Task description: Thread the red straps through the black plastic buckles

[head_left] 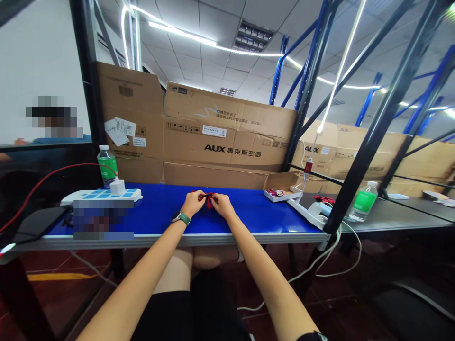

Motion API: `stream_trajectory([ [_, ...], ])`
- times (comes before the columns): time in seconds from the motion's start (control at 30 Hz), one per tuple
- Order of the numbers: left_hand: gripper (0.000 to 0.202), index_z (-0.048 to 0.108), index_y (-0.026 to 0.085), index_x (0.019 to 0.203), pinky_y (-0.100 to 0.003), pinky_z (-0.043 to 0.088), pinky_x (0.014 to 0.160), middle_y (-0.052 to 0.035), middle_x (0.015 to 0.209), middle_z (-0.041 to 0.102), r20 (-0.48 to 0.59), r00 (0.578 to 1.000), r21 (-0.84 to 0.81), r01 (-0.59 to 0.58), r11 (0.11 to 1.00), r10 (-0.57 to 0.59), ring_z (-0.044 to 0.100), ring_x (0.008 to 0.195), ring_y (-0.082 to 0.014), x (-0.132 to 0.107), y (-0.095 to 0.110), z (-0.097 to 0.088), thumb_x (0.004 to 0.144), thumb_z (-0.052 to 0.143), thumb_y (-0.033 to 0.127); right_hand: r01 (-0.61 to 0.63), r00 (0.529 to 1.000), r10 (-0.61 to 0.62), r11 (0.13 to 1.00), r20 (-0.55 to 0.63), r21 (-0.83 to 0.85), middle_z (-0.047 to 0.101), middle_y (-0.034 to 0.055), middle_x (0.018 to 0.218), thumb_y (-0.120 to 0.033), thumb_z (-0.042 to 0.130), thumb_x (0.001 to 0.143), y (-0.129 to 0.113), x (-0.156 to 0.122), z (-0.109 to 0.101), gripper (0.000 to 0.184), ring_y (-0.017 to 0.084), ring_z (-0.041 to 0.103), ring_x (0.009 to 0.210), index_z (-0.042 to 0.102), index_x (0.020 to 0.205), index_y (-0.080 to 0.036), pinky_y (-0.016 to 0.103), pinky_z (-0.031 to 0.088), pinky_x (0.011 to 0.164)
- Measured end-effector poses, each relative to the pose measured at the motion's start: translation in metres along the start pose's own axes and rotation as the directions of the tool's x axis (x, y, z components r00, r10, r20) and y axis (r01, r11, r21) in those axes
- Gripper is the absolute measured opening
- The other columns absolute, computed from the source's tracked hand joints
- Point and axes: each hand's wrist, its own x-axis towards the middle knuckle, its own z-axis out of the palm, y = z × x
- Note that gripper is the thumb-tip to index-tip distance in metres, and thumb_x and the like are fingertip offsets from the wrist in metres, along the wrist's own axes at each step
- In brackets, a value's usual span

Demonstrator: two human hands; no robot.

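Carefully, the left hand [194,203] and the right hand [222,205] both pinch a small red item [209,200] with their fingertips, close together over the middle of the blue desk [245,218]. The item is too small to tell exactly what it is. A green watch [180,218] sits on the left wrist. Left of the hands lies a power strip [101,196], with a water bottle [107,166] behind it. To the right, a small open box [280,192] stands on the desk.
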Motion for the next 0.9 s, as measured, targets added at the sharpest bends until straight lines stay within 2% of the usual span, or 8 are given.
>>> stream_trajectory([
  [0.27,0.019,0.072,0.019,0.098,-0.030,0.053,0.083,-0.0069,0.096,0.076,0.157,0.973,0.148,-0.193,0.970,0.169,0.070,0.088,-0.0201,0.001,0.006,-0.004,0.089,0.056,0.018,0.088,0.993,-0.075,0.987,0.096,-0.137,0.071,0.0087,0.086,-0.018,0.053,0.092,-0.006,-0.002,-0.001,0.016,0.020,0.065,0.079,0.065,0.082,-0.021,0.026,0.044,0.076],
  [0.43,0.018,0.070,0.020,0.098,-0.030,0.051,0.083,-0.0074,0.097,0.074,0.212,0.950,0.178,-0.268,0.947,0.229,0.069,0.089,-0.0198,0.000,0.003,-0.003,0.091,0.054,0.018,0.009,0.999,-0.005,0.992,0.034,-0.124,0.073,0.0095,0.083,-0.015,0.057,0.088,-0.003,-0.002,0.001,0.016,0.022,0.067,0.077,0.066,0.077,-0.021,0.027,0.045,0.075],
  [0.57,0.014,0.069,0.020,0.095,-0.028,0.051,0.078,-0.0058,0.093,0.075,0.169,0.971,0.168,-0.200,0.965,0.172,0.070,0.086,-0.0195,-0.001,0.007,-0.002,0.091,0.055,0.020,-0.085,0.995,0.088,0.995,-0.044,0.051,0.072,0.0045,0.074,-0.024,0.063,0.088,0.002,0.000,0.001,0.015,0.020,0.067,0.069,0.067,0.073,-0.022,0.027,0.048,0.073],
  [0.63,0.011,0.067,0.020,0.093,-0.028,0.051,0.076,-0.0050,0.089,0.075,0.115,0.987,0.160,-0.128,0.979,0.111,0.070,0.083,-0.0196,-0.001,0.008,-0.002,0.090,0.057,0.020,-0.117,0.990,0.129,0.973,-0.051,0.198,0.073,0.0015,0.075,-0.029,0.066,0.085,0.003,0.001,0.003,0.010,0.018,0.068,0.068,0.067,0.078,-0.023,0.026,0.051,0.070],
  [0.7,0.009,0.066,0.020,0.091,-0.028,0.050,0.074,-0.0048,0.087,0.075,0.075,0.994,0.161,-0.089,0.983,0.077,0.070,0.081,-0.0199,-0.001,0.008,-0.003,0.089,0.057,0.019,-0.127,0.988,0.148,0.944,-0.047,0.304,0.072,-0.0003,0.077,-0.028,0.067,0.081,0.004,0.002,0.006,0.006,0.016,0.068,0.069,0.066,0.083,-0.023,0.025,0.052,0.068],
  [0.77,0.008,0.065,0.020,0.089,-0.029,0.050,0.074,-0.0051,0.086,0.074,0.070,0.994,0.169,-0.090,0.981,0.079,0.070,0.080,-0.0201,-0.001,0.008,-0.003,0.089,0.057,0.018,-0.114,0.989,0.138,0.941,-0.054,0.318,0.071,-0.0008,0.076,-0.023,0.065,0.078,0.004,0.002,0.008,0.004,0.016,0.068,0.069,0.065,0.082,-0.023,0.024,0.052,0.067],
  [0.9,0.008,0.064,0.021,0.087,-0.029,0.049,0.074,-0.0047,0.085,0.073,0.147,0.981,0.167,-0.154,0.974,0.129,0.068,0.082,-0.0200,-0.001,0.008,-0.003,0.089,0.057,0.019,-0.112,0.989,0.129,0.976,-0.076,0.189,0.069,-0.0007,0.072,-0.018,0.060,0.077,0.006,0.000,0.007,0.006,0.015,0.065,0.066,0.064,0.076,-0.022,0.024,0.051,0.068],
])
